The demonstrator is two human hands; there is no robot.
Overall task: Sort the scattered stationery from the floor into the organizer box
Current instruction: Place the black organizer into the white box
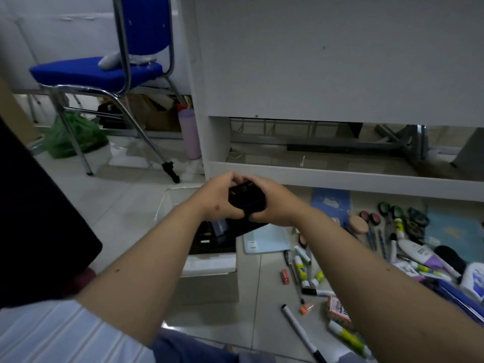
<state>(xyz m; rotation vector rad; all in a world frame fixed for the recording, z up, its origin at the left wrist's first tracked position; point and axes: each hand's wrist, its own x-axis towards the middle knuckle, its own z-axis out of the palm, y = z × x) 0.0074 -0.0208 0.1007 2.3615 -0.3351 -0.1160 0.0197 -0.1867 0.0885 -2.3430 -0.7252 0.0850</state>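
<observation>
Both hands are clenched round one small black box [245,203], the left hand [219,199] on its left end and the right hand [272,205] on its right, fingers curled over the edges. They hold it raised directly above the organizer box [212,260], probably so that it can be turned or opened and then lowered straight in. What the black box contains cannot be made out. The organizer box sits on the tiled floor [125,205] at 6 o'clock from the hands, with dark items already inside. Most stationery is still scattered at 4 o'clock: glue sticks [300,268], a black-capped marker [301,330], scissors [390,209] and a spiral notebook [267,238]. By my judgement the sorting is at an early stage.
</observation>
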